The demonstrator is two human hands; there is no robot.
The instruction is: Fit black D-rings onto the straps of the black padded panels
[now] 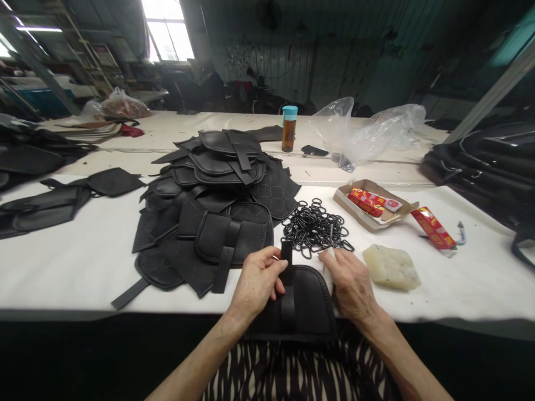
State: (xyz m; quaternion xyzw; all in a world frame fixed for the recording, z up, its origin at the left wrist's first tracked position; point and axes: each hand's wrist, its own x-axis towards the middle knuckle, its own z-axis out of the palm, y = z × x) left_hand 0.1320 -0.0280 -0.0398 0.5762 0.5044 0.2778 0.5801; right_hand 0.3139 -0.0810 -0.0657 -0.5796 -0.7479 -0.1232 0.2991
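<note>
Black panel (311,303) is lying on the near side of the ring heap (314,225), overhanging the table (92,273) edge twd the person's lap; a cross-band (287,312) is running down its face; L hand (259,275) is pinching the strap (286,252) betw. thumb & index finger, just short of the ring heap, w/ the strap standing up past the panel's top edge & the other fingers curling loosely; R hand (353,281) is bending its fingers by the panel's right edge, also on the near side of the heap; a whitish item (329,278) is showing at those fingers, but can't tell what it is, nor if they're gripping it.

For doing this bit well, IMO: L pinch wants to be staying firm but light, close to the panel edge, so the strap isn't twisting; R hand is best steadying the panel, as its near part is lacking table support & could be sagging.

Pile of panels (213,203) is sitting left of the heap, loose straps poking out; worth keeping those from snagging; waxy block (392,268) is resting to the heap's right, near R hand, so mind the elbow room; carton (353,214) is lying right of & slightly beyond the heap, holding red packets (368,201); bottle (288,133) is standing well beyond it.
</note>
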